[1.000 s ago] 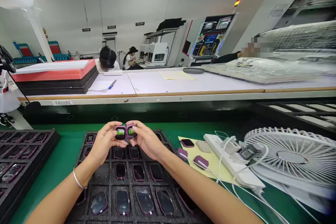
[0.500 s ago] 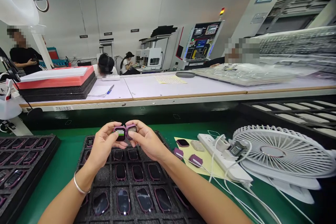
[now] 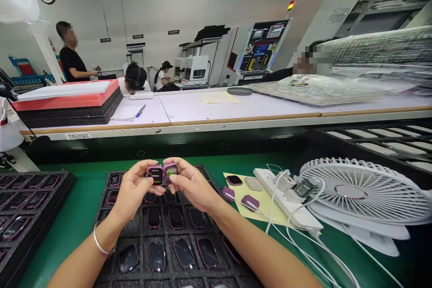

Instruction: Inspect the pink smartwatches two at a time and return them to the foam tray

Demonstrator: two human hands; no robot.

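My left hand [image 3: 137, 184] is closed on a purple smartwatch body [image 3: 155, 173] whose lit screen faces me. A second purple smartwatch body [image 3: 170, 170], also lit, is pinched in my right hand [image 3: 191, 182], its thumb on the lower part of the screen. The two watches are held side by side, edges close together. Below them lies a black foam tray [image 3: 135, 234] whose pockets hold several dark-screened purple watches [image 3: 175, 219]. My forearms cover parts of this tray.
Another watch tray [image 3: 43, 216] lies at left. To the right are a yellow sheet [image 3: 241, 209] with several watch pieces, a white power strip [image 3: 286, 202] with cables, and a white fan [image 3: 351, 191]. A raised shelf [image 3: 202, 112] runs behind; people are beyond it.
Both watch screens show different content, and my right thumb has shifted lower on its watch. The view has tilted slightly. A standing person at the back left has moved right and turned sideways.
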